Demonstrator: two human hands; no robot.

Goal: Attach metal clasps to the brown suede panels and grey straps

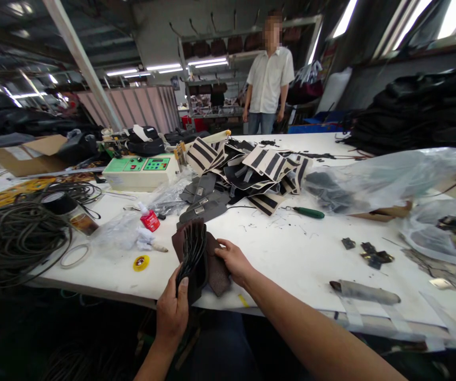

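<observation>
My left hand (173,307) is closed around a fanned stack of dark leather pieces (193,248), thumb on the near side, black edges facing up. Between the thumb and fingers of my right hand (233,262) is the edge of a brown leather piece (217,275), which leans against the right side of the stack. Both are held at the front edge of the white table (279,264). Just beyond them lie grey flat pieces (206,206) with small metal fittings, beside a heap of black-and-cream striped panels (267,164).
A green-handled awl (308,212), a red bottle (149,219) and a yellow roll (141,263) lie around the work. Left are a coil of dark cord (17,238), a jar (71,214) and a green-panelled machine (142,172). Plastic bags (386,177) lie right. A person (270,79) stands behind the table.
</observation>
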